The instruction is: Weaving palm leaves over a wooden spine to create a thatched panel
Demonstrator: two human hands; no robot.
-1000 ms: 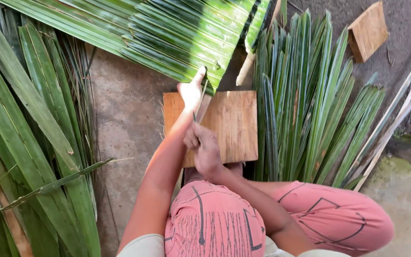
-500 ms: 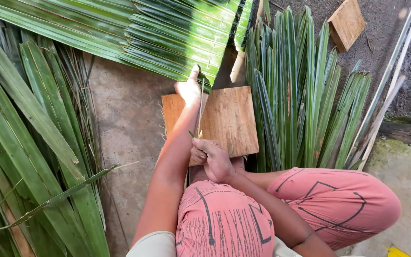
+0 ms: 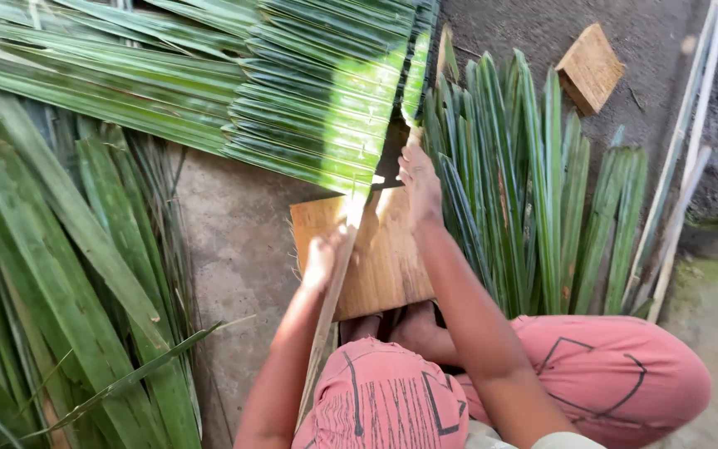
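While left hand (image 3: 322, 258) grips leaf midrib (image 3: 326, 324), right hand (image 3: 420, 187) open on wooden board (image 3: 388, 266)

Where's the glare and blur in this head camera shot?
Head view: sunlight glares on the woven palm mat near its cut edge and on the wooden board; the left hand looks washed out, slightly blurred; the right hand and leaves read sharper.

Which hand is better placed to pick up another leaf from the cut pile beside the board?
Right. The right hand already rests at the edge of the cut leaves, while the left hand grips the long stalk over the wooden board.
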